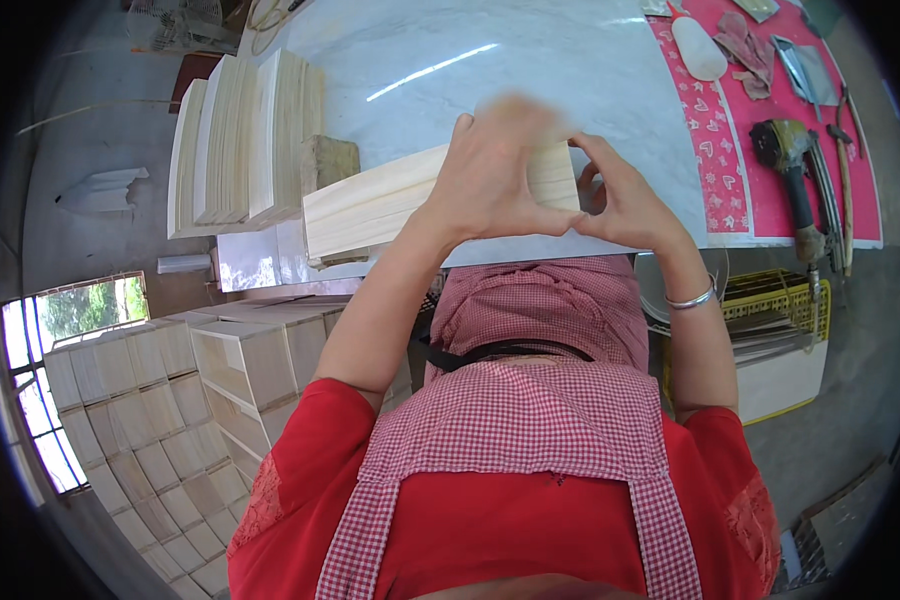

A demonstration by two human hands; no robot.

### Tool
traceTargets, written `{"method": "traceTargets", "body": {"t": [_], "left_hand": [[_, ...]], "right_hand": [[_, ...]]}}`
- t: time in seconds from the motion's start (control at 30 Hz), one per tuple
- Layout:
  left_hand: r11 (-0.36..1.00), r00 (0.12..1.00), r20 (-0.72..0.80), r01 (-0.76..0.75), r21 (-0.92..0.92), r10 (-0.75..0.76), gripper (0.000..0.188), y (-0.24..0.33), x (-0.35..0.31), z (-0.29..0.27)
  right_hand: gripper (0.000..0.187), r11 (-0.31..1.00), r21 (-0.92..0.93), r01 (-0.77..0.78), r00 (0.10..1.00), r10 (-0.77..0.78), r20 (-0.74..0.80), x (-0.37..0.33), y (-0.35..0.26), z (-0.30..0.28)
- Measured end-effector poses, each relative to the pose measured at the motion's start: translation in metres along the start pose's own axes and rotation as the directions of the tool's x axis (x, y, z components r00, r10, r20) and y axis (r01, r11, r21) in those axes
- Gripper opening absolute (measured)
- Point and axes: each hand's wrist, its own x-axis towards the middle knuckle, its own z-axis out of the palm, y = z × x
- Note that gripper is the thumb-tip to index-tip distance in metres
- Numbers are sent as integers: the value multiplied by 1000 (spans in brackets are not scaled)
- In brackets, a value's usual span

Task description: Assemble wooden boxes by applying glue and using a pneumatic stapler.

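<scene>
A long pale wooden board (375, 200) lies crosswise in front of me on the white worktable, close to its near edge. Across the board's right part reaches my left hand (495, 170), its thumb on the near side and its fingers over the far side; the fingertips are blurred. My right hand (625, 200) is curved around the board's right end, with index finger and thumb at its two corners. Both thumbs meet near the front corner. A rough brown block (330, 162) stands behind the board's left part.
Stacks of thin wooden boards (240, 140) stand at the table's left. On the right, a pink cloth (715, 150) bears a nail gun (795, 180), a white squeeze bottle (698, 45) and a hammer (842, 150). Wooden boxes (150, 430) are piled lower left; a yellow crate (770, 300) stands right.
</scene>
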Motion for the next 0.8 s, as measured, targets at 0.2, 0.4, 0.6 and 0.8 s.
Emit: {"method": "traceTargets", "body": {"t": [0.2, 0.4, 0.6, 0.8], "left_hand": [[1000, 1000, 14, 4, 1, -4, 88, 0, 1, -1], [999, 999, 33, 32, -23, -32, 88, -1, -1, -1], [999, 998, 57, 28, -28, -26, 88, -1, 2, -1], [998, 998, 40, 47, -36, -46, 86, -1, 1, 0]], "right_hand": [[94, 1000, 4, 26, 999, -26, -34, 0, 3, 2], [93, 999, 18, 27, 999, -26, -38, 0, 1, 2], [98, 993, -31, 110, 988, -113, -102, -2, 1, 8], [97, 966, -97, 240, 926, -258, -274, -20, -32, 28]]}}
